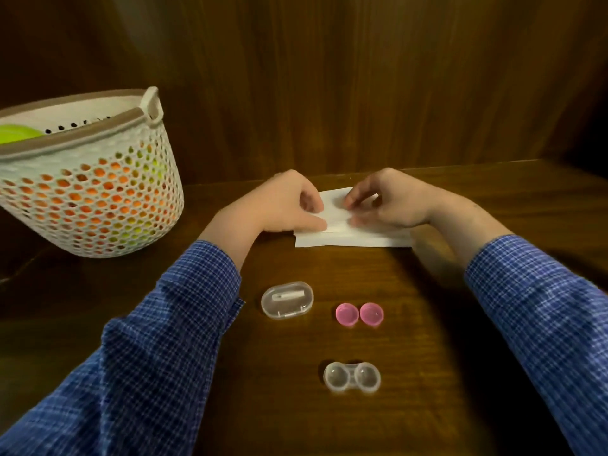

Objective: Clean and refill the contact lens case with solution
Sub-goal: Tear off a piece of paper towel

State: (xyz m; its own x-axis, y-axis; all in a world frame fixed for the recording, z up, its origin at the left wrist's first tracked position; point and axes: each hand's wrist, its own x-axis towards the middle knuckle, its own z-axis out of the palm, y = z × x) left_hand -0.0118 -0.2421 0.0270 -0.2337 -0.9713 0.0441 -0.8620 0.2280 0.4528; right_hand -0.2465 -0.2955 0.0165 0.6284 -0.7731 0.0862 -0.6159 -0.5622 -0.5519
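Observation:
A clear two-well contact lens case (352, 377) lies open on the wooden table near me, with no caps on it. Its two pink caps (359, 314) rest side by side just beyond it. A clear oval box (287, 300) with a small white item inside sits to their left. Farther back lies a white folded tissue (352, 236). My left hand (286, 202) pinches the tissue's left part and my right hand (388, 200) pinches its upper middle, both fingers pressed on the paper.
A white perforated basket (98, 192) with a brown rim stands at the far left, holding orange and green items. A dark wooden wall rises behind the table (263, 406). Blue checked sleeves cover both forearms.

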